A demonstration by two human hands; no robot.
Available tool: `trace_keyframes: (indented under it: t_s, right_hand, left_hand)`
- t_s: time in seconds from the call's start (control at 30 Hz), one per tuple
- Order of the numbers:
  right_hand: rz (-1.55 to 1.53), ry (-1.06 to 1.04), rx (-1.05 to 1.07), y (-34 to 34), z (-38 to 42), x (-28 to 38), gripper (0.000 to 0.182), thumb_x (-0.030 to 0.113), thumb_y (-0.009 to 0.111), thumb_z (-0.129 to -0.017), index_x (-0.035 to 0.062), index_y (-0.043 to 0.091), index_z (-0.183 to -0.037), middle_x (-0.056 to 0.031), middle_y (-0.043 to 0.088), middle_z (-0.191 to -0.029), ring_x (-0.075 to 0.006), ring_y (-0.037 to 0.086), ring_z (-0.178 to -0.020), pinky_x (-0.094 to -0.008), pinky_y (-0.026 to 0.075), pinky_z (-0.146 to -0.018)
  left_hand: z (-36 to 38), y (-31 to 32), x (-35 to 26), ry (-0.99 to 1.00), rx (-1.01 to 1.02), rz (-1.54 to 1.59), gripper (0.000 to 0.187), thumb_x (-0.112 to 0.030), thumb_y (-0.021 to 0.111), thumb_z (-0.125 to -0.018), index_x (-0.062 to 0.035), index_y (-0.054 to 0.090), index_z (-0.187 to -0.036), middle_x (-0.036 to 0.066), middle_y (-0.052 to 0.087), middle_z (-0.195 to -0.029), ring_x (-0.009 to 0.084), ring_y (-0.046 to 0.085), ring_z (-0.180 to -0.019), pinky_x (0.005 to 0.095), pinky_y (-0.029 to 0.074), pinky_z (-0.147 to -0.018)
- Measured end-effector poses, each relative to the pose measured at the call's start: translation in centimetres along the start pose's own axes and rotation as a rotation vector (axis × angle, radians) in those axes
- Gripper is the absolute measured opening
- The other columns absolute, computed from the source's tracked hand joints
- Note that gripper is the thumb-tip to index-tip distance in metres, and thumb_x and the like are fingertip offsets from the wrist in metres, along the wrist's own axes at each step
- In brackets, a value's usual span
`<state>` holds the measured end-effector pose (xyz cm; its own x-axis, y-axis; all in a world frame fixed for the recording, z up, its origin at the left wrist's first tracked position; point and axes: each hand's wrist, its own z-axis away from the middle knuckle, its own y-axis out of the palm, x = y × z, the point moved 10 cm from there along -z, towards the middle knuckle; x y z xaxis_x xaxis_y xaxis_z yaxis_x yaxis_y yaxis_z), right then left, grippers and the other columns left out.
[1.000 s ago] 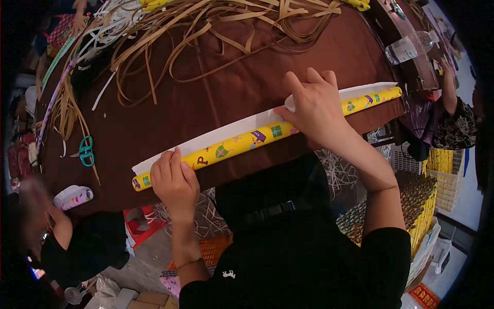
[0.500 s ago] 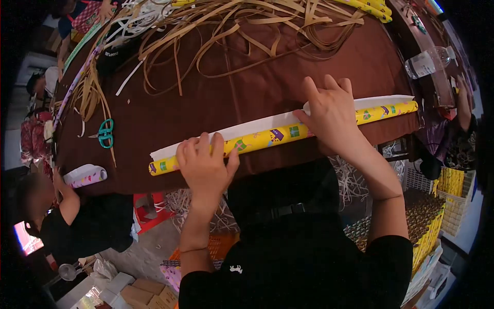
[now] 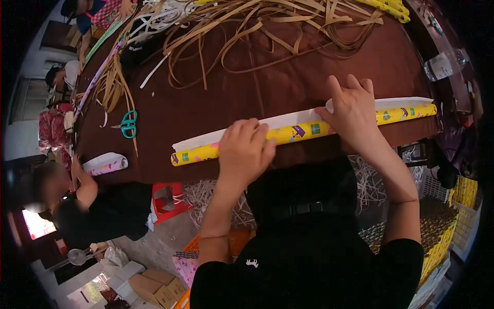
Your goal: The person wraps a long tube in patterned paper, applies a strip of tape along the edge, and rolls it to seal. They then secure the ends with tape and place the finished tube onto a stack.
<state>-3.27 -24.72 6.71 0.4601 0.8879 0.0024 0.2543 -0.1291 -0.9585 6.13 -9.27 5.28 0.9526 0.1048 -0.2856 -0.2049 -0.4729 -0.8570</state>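
A long roll of yellow wrapping paper (image 3: 309,129) with purple, green and pink prints lies across the brown-covered table (image 3: 288,77) in front of me. Along its far side a white strip of the paper's underside (image 3: 206,137) stays unrolled. My left hand (image 3: 242,149) lies over the roll left of its middle, fingers bent over it and close together. Farther right, my right hand (image 3: 352,108) grips the roll with its palm down. Its thumb is at the white edge and its fingers reach past the roll, bent; their undersides are hidden.
Teal-handled scissors (image 3: 128,124) lie at the left, near a small pink-and-white paper roll (image 3: 108,164) by another person's arm (image 3: 85,183). Tangled brown strips (image 3: 242,31) cover the table's far side. A plastic bottle (image 3: 442,66) lies at the far right; a red stool (image 3: 170,203) stands below.
The view has shifted, so the scene sits farther right. My left hand has slid a little along the roll toward its middle. My right hand stays at about the same spot on it.
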Motion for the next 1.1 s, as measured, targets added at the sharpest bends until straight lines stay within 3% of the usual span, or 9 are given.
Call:
trace_keyframes:
  t_s: [0.2,0.27,0.37,0.53,0.6,0.73,0.8,0.93,1.1]
  right_hand:
    - [-0.014,0.033,0.027,0.3,0.2,-0.2,0.050,0.032,0.077,-0.071,0.0061,0.053,-0.106,-0.0014,0.063,-0.065,-0.0216,0.056,-0.089,-0.0391,0.036,-0.082]
    - [-0.020,0.054,0.017,0.5,0.3,-0.4,0.050,0.032,0.077,-0.071,0.0060,0.053,-0.106,-0.0014,0.063,-0.065,-0.0214,0.056,-0.089,-0.0389,0.036,-0.082]
    - [-0.004,0.054,0.009,0.5,0.4,-0.4,0.051,0.032,0.077,-0.071,0.0058,0.053,-0.106,-0.0019,0.064,-0.066,-0.0209,0.056,-0.090,-0.0383,0.036,-0.082]
    - [-0.021,0.029,0.004,0.3,0.2,-0.3,0.052,0.032,0.079,-0.067,0.0058,0.050,-0.101,-0.0012,0.062,-0.065,-0.0224,0.054,-0.086,-0.0374,0.036,-0.080]
    - [0.007,0.032,0.016,0.3,0.2,-0.2,0.051,0.032,0.079,-0.067,0.0063,0.050,-0.100,-0.0012,0.062,-0.065,-0.0223,0.054,-0.085,-0.0372,0.036,-0.080]
    - [0.015,0.024,0.023,0.2,0.0,-0.1,0.046,0.032,0.078,-0.067,0.0073,0.052,-0.097,-0.0021,0.063,-0.064,-0.0218,0.055,-0.086,-0.0371,0.035,-0.079]
    - [0.018,0.028,0.037,0.3,-0.1,0.1,0.042,0.030,0.077,-0.067,0.0075,0.055,-0.094,-0.0032,0.064,-0.063,-0.0211,0.056,-0.087,-0.0368,0.035,-0.080]
    - [0.037,0.011,0.029,0.2,-0.2,-0.1,0.031,0.024,0.072,-0.069,0.0085,0.054,-0.089,-0.0031,0.063,-0.061,-0.0214,0.056,-0.085,-0.0364,0.034,-0.078]
    - [0.040,0.005,-0.007,-0.4,-0.3,0.4,0.028,0.021,0.070,-0.071,0.0079,0.053,-0.088,-0.0046,0.063,-0.061,-0.0217,0.058,-0.085,-0.0371,0.035,-0.081]
  left_hand:
    - [6.5,-5.0,9.5,-0.096,0.100,-0.266,0.025,-0.009,0.045,-0.090,-0.0006,0.063,-0.104,0.018,0.061,-0.098,0.0366,0.059,-0.094,0.0441,0.048,-0.083]
    - [8.9,-6.6,11.8,-0.151,0.068,-0.195,0.023,-0.010,0.051,-0.085,0.0000,0.064,-0.102,0.018,0.062,-0.101,0.0369,0.059,-0.098,0.0440,0.048,-0.086]
    - [10.7,-8.3,14.0,-0.277,0.004,-0.138,0.032,-0.013,0.040,-0.093,-0.0004,0.063,-0.111,0.019,0.063,-0.111,0.0368,0.059,-0.106,0.0433,0.043,-0.096]
    - [8.2,-9.3,10.2,-0.286,-0.264,-0.236,0.038,-0.018,0.037,-0.097,0.0007,0.062,-0.118,0.020,0.062,-0.116,0.0377,0.059,-0.106,0.0446,0.042,-0.097]
    - [6.2,-7.7,5.0,-0.121,-0.378,-0.012,0.037,-0.018,0.041,-0.096,0.0048,0.061,-0.118,0.021,0.061,-0.117,0.0376,0.059,-0.106,0.0444,0.043,-0.096]
    - [-1.1,-0.8,-4.7,0.076,-0.057,0.260,0.038,-0.011,0.051,-0.087,0.0056,0.058,-0.120,0.022,0.062,-0.112,0.0352,0.060,-0.103,0.0425,0.046,-0.092]
    - [-3.1,1.6,-6.4,0.046,-0.039,0.412,0.040,-0.010,0.053,-0.085,0.0051,0.057,-0.122,0.020,0.063,-0.104,0.0333,0.060,-0.099,0.0414,0.048,-0.088]
    - [-5.0,4.7,-7.0,-0.120,0.047,0.247,0.031,-0.011,0.055,-0.083,0.0039,0.060,-0.110,0.015,0.064,-0.094,0.0309,0.060,-0.088,0.0408,0.049,-0.077]
    - [-4.8,4.7,-6.7,-0.126,-0.092,0.177,0.028,-0.009,0.057,-0.080,0.0047,0.061,-0.103,0.014,0.064,-0.093,0.0289,0.058,-0.085,0.0391,0.049,-0.073]
